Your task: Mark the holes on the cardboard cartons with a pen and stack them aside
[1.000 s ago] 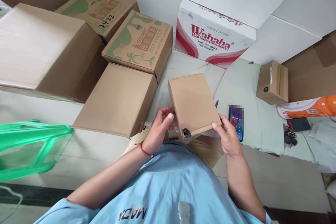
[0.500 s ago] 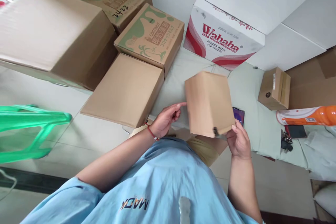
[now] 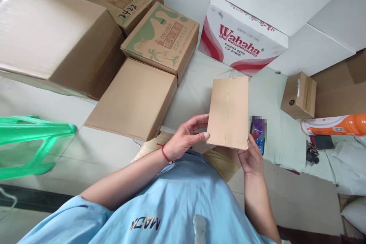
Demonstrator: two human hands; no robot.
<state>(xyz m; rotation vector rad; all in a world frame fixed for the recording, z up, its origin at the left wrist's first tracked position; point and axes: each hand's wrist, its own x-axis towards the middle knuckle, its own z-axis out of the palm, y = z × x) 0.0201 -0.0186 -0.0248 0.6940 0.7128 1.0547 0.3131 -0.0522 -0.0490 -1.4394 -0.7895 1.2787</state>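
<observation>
A small plain cardboard box [image 3: 228,114] is held up in front of my body, with a taped seam running down the face toward me. My left hand [image 3: 190,135] grips its left edge, thumb at the near corner and fingers behind the side. At the lower right corner, my right hand [image 3: 252,155] holds the box, its fingers partly hidden underneath. Just right of the box lies a phone [image 3: 258,135] with its screen lit.
Coconut cartons [image 3: 162,40], a flat-topped brown box [image 3: 134,99] and a large box [image 3: 57,26] stand left. A Wahaha carton [image 3: 243,42] is behind. On the right are a small box [image 3: 299,95] and an orange bottle [image 3: 334,125]. A green stool [image 3: 37,145] stands far left.
The small box has turned so its seamed face points toward me. My left hand has gone from a pointing finger beside it to gripping its edge. The phone shows more.
</observation>
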